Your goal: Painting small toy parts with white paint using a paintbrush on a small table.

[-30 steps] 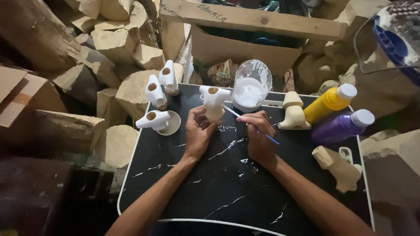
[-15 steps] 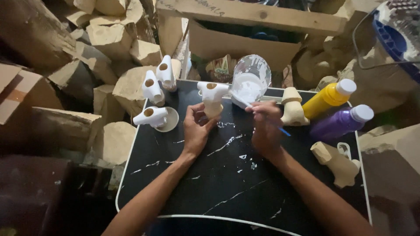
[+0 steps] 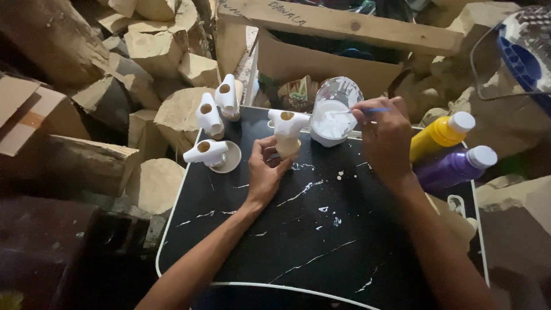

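I see the left hand with fingers closed around a small carved figure, white on top and bare wood below, upright on the black table. The right hand pinches a thin brush, its tip probably in the white paint jar.

2 bare forearms, no sleeves in view; left hand and right hand without gloves or rings.

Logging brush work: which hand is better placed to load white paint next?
Right hand: its brush reaches into the paint jar. Left hand grips the white figure.
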